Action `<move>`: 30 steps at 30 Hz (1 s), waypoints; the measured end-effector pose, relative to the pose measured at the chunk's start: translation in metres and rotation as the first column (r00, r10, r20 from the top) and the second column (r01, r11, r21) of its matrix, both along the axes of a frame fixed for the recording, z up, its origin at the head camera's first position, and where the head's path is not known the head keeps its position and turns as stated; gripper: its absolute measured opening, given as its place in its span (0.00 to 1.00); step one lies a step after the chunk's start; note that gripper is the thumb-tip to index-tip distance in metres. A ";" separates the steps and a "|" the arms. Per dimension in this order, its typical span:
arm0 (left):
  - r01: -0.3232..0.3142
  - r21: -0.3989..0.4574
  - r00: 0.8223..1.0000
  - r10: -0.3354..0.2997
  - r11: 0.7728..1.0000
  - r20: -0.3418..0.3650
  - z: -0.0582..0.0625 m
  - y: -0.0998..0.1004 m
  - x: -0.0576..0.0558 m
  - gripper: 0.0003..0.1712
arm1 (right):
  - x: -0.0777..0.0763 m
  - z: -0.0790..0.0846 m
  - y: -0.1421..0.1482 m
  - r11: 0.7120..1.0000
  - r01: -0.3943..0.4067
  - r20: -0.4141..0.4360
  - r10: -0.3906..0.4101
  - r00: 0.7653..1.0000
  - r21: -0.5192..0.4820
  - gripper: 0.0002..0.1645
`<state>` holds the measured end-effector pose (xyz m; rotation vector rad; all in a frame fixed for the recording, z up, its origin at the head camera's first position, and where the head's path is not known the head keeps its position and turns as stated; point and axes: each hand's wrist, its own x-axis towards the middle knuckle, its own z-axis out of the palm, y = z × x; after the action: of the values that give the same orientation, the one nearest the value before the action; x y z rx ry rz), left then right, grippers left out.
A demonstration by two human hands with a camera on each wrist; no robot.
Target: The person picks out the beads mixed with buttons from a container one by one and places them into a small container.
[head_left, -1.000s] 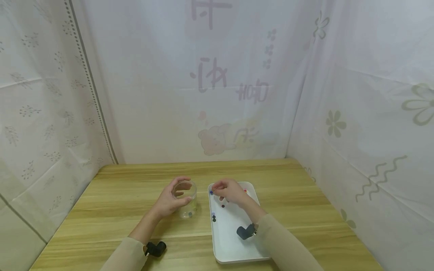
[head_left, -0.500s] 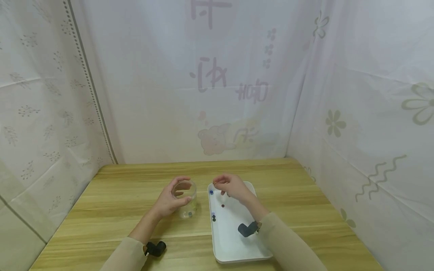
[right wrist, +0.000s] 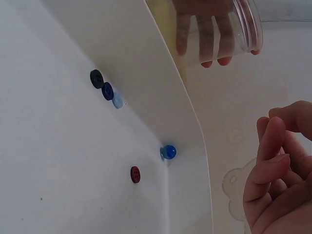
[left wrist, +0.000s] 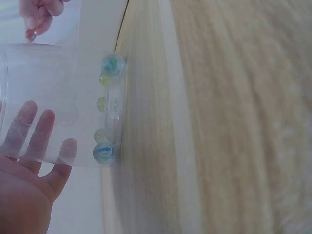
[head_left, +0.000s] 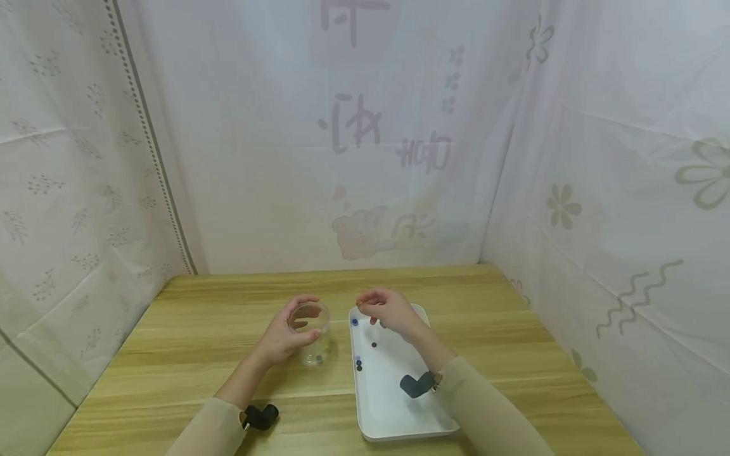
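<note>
My left hand (head_left: 283, 337) grips a clear plastic jar (left wrist: 58, 73) that stands upright on the table. Blue-green marbles (left wrist: 103, 153) and small yellowish ones (left wrist: 101, 104) lie on its bottom. Above the far left corner of a white tray (head_left: 393, 408), my right hand (head_left: 393, 315) pinches a small orange-brown bead-like thing (left wrist: 31, 35) between thumb and fingertips; the right wrist view hides it. In the tray lie a blue marble (right wrist: 169, 152), a dark red button (right wrist: 135, 174), a black button (right wrist: 97, 78), a navy button (right wrist: 107, 91) and a light blue piece (right wrist: 117, 100).
The wooden table (head_left: 228, 316) reaches to a hanging white curtain (head_left: 274, 190) at the back, with more curtain on both sides. A strip of bare wood separates the jar from the tray's raised left rim (head_left: 353, 386).
My right hand has risen from beside the blue marble at the tray's corner, lifting the small orange-brown thing. My left hand and the jar have stayed in place.
</note>
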<state>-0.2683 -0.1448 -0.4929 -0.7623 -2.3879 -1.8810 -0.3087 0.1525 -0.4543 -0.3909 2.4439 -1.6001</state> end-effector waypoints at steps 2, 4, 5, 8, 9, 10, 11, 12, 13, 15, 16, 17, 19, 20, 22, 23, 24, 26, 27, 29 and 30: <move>0.000 0.000 1.000 0.000 1.000 -0.002 0.000 0.000 0.000 0.40 | 0.000 0.003 -0.003 1.000 -0.005 -0.002 0.005 1.000 -0.001 0.15; -0.003 -0.003 1.000 0.003 1.000 -0.006 0.000 0.000 0.000 0.40 | 0.001 0.007 -0.006 1.000 -0.015 -0.008 0.015 1.000 -0.001 0.16; -0.004 -0.004 1.000 0.004 1.000 -0.008 0.000 -0.001 0.000 0.39 | 0.002 0.009 -0.007 1.000 -0.021 -0.014 0.021 1.000 -0.002 0.16; -0.008 -0.009 1.000 0.008 1.000 -0.010 0.000 -0.001 0.000 0.38 | 0.003 0.016 -0.012 0.999 -0.036 -0.034 0.036 0.999 0.000 0.16; -0.008 -0.009 1.000 0.008 1.000 -0.010 0.000 -0.001 0.000 0.37 | 0.004 0.019 -0.014 0.999 -0.040 -0.041 0.040 0.998 0.001 0.16; -0.007 -0.009 1.000 0.007 1.000 -0.008 0.000 -0.001 0.000 0.37 | 0.005 0.021 -0.015 0.999 -0.045 -0.048 0.045 0.998 0.003 0.15; -0.005 -0.008 1.000 0.005 1.000 -0.006 0.000 -0.001 0.000 0.37 | 0.005 0.023 -0.017 0.999 -0.047 -0.053 0.047 0.997 0.006 0.15; -0.002 -0.007 1.000 0.002 1.000 -0.004 0.000 -0.001 0.000 0.37 | 0.006 0.025 -0.019 0.999 -0.050 -0.056 0.050 0.997 0.007 0.15; 0.000 -0.006 1.000 0.000 1.000 -0.001 0.001 -0.001 0.000 0.37 | 0.007 0.027 -0.020 0.998 -0.055 -0.059 0.055 0.997 0.009 0.15; 0.005 -0.001 1.000 -0.005 1.000 0.004 0.001 -0.001 0.000 0.37 | 0.008 0.030 -0.024 0.998 -0.067 -0.061 0.068 0.996 0.010 0.15; 0.006 -0.001 1.000 -0.006 1.000 0.005 0.001 -0.001 0.000 0.37 | 0.009 0.031 -0.026 0.997 -0.074 -0.063 0.074 0.995 0.009 0.14; 0.007 -0.001 1.000 -0.007 1.000 0.006 0.001 -0.001 0.000 0.37 | 0.009 0.032 -0.028 0.997 -0.080 -0.065 0.080 0.995 0.007 0.14; 0.011 -0.003 1.000 -0.011 1.000 0.004 0.001 -0.001 -0.001 0.37 | 0.010 0.034 -0.032 0.996 -0.094 -0.074 0.094 0.993 0.004 0.14; 0.012 -0.006 1.000 -0.012 1.000 0.002 0.001 -0.001 -0.001 0.37 | 0.010 0.035 -0.034 0.995 -0.099 -0.078 0.099 0.992 0.002 0.13; 0.015 -0.009 1.000 -0.015 1.000 0.000 0.001 -0.001 -0.001 0.38 | 0.011 0.036 -0.038 0.994 -0.113 -0.092 0.113 0.989 0.003 0.13; 0.016 -0.008 1.000 -0.016 1.000 0.001 0.001 -0.001 -0.002 0.38 | 0.011 0.037 -0.041 0.993 -0.120 -0.097 0.120 0.988 0.004 0.13; 0.018 -0.008 1.000 -0.018 1.000 0.002 0.001 -0.001 -0.002 0.38 | 0.012 0.038 -0.043 0.992 -0.126 -0.100 0.125 0.987 0.004 0.13; 0.019 -0.007 1.000 -0.019 1.000 0.007 0.001 -0.002 -0.002 0.38 | 0.014 0.040 -0.047 0.991 -0.135 -0.099 0.135 0.986 0.006 0.13; 0.018 -0.008 1.000 -0.018 1.000 0.009 0.001 -0.002 -0.001 0.38 | 0.014 0.040 -0.049 0.990 -0.142 -0.097 0.141 0.985 0.004 0.13; 0.017 -0.010 1.000 -0.017 1.000 0.014 0.001 -0.002 -0.001 0.38 | 0.016 0.041 -0.052 0.988 -0.152 -0.089 0.151 0.985 -0.006 0.12; 0.016 -0.011 1.000 -0.016 1.000 0.015 0.000 -0.002 -0.001 0.38 | 0.016 0.041 -0.054 0.988 -0.156 -0.083 0.154 0.985 -0.011 0.12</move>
<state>-0.2695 -0.1470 -0.4925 -0.7735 -2.4109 -1.8875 -0.2923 0.0986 -0.4134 -0.6450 2.3927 -1.5701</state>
